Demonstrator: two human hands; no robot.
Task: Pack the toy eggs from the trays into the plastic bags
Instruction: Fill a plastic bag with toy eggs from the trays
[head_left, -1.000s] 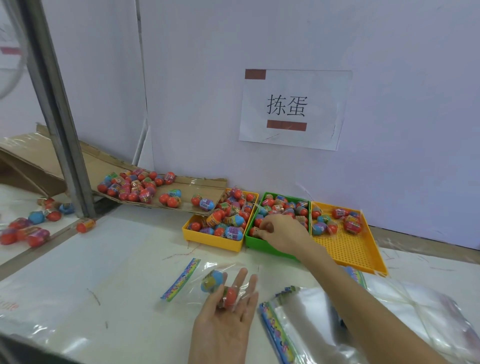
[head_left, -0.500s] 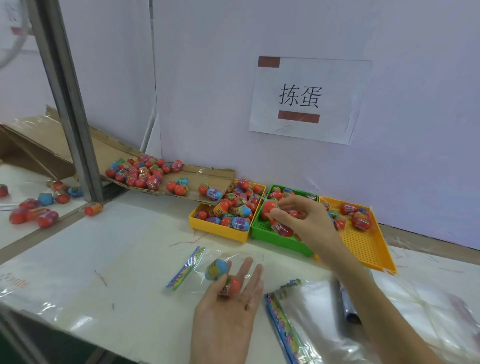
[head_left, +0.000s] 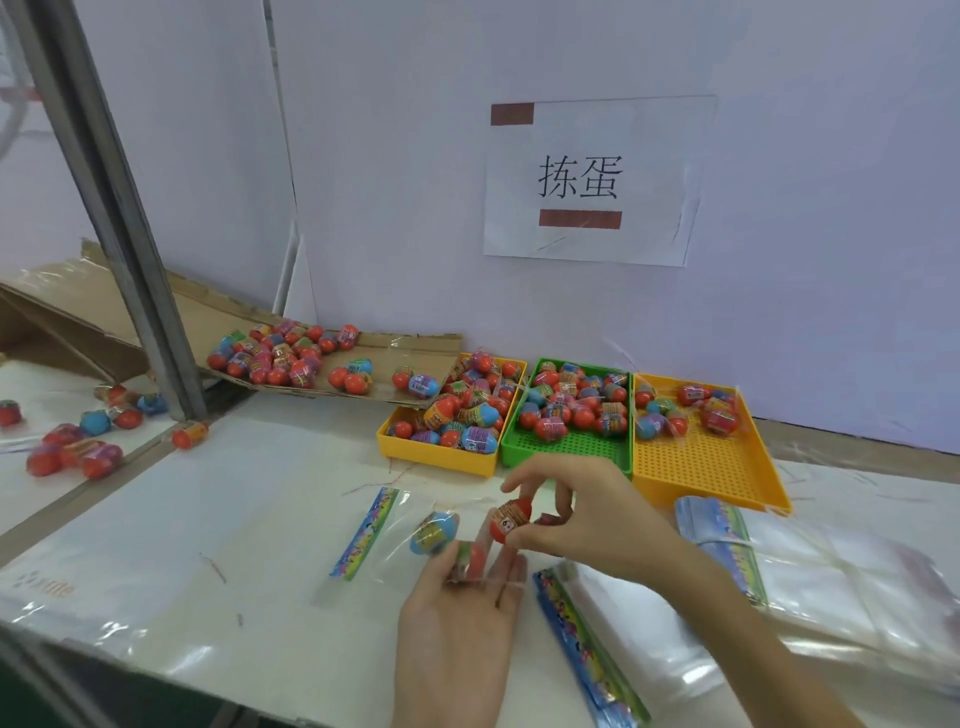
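Note:
A clear plastic bag (head_left: 387, 551) with a colourful header strip lies on the white table. A blue toy egg (head_left: 434, 532) sits inside it. My left hand (head_left: 457, 629) lies palm up at the bag's mouth with straight fingers, and a red egg (head_left: 470, 558) rests between them. My right hand (head_left: 587, 519) pinches a red toy egg (head_left: 511, 518) just above the left fingertips. Behind stand three trays of eggs: a yellow tray (head_left: 436, 453), a green tray (head_left: 571, 451) and a second yellow tray (head_left: 711, 467).
More eggs lie on a cardboard sheet (head_left: 395, 348) at the back left, and others lie past a metal post (head_left: 130, 249). Stacks of empty bags (head_left: 727, 540) lie to the right of my hands. A paper sign (head_left: 587, 182) hangs on the wall.
My right hand lifted a red egg out of the green tray and brought it back to the bag mouth above my left fingers. The left hand stayed at the bag.

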